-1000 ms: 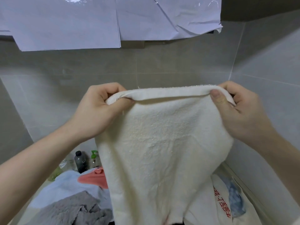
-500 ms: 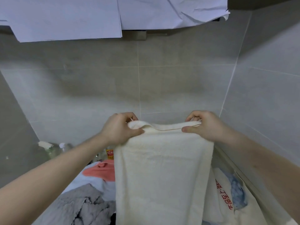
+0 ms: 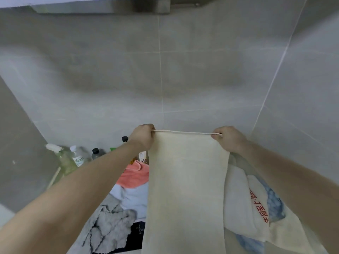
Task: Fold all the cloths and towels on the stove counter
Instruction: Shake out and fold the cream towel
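Note:
A cream towel (image 3: 185,189) hangs in front of me, stretched taut along its top edge. My left hand (image 3: 143,136) grips its top left corner and my right hand (image 3: 228,139) grips the top right corner. Both arms reach far forward toward the tiled wall. Below lie other cloths: a coral cloth (image 3: 134,177), a pale blue cloth (image 3: 132,197), a grey cloth (image 3: 108,230), and a white towel with red lettering (image 3: 244,204) on the right. The towel's lower end runs out of view.
Several bottles (image 3: 78,157) stand at the back left against the wall, one a spray bottle (image 3: 60,156). Grey tiled walls (image 3: 201,79) meet in a corner on the right. A metal hood edge (image 3: 102,8) runs along the top.
Both hands have moved further forward and down with the towel, and spread apart, pulling its top edge straight. The view has tilted down, so the papers overhead left the frame.

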Tool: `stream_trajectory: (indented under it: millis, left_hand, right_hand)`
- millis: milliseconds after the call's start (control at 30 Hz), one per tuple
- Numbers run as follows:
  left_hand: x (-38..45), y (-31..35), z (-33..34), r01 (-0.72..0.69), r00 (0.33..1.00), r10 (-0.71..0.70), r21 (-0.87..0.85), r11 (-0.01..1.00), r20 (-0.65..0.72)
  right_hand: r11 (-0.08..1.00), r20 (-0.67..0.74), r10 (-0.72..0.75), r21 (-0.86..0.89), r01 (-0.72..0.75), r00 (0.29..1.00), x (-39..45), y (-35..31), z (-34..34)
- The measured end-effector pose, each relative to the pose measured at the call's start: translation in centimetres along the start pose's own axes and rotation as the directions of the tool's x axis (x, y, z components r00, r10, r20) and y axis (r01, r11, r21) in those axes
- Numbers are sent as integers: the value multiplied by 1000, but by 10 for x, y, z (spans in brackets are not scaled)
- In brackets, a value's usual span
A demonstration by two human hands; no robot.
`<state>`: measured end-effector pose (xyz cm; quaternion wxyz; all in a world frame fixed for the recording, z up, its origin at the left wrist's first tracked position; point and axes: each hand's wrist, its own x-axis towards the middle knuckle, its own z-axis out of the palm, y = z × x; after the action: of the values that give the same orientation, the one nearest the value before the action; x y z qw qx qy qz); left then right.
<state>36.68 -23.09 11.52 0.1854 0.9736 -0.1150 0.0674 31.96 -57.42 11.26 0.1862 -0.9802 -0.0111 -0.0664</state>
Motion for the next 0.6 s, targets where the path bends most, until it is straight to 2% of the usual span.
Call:
stream_trajectory:
  millis: [167, 333, 433, 533, 600]
  left_hand:
    - [21, 12, -4, 5, 997, -8, -39, 999, -74]
    - [38, 20, -20, 61, 988, -72, -84, 995, -138]
    - [44, 26, -28, 104, 983, -137, -242, 965, -122]
    - [46, 31, -34, 144, 979, -194, -458, 877, -64]
    - [42, 30, -35, 130, 981, -184, -507, 852, -58]
  right_hand:
    - [996, -95, 91, 31, -88, 991, 15, 4, -7]
    - [997, -213, 73, 53, -63, 974, 25, -1, -24]
    - [998, -236, 63, 45, -54, 970, 31, -3, -35]
    - [999, -243, 43, 26, -38, 969, 32, -5, -47]
    - [999, -239, 17, 30, -11, 971, 29, -3, -52]
